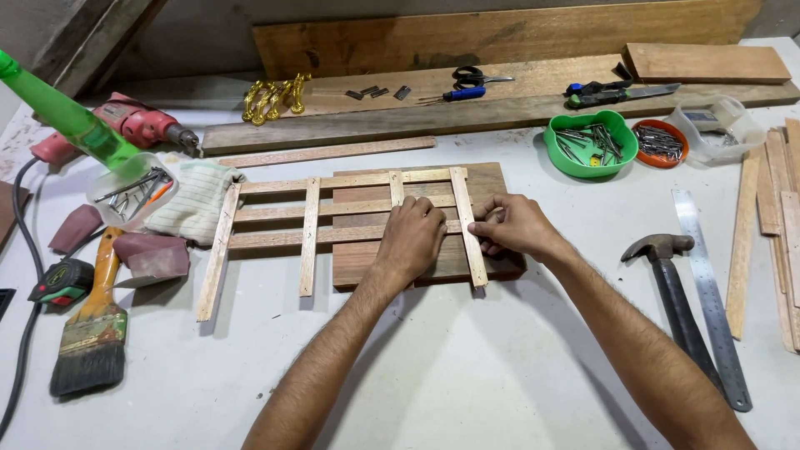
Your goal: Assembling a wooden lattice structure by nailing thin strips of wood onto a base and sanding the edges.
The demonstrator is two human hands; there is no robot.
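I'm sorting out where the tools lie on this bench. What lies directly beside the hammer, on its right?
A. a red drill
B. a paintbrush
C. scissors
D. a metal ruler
D: the metal ruler lies alongside the hammer, on its right, on the white table.
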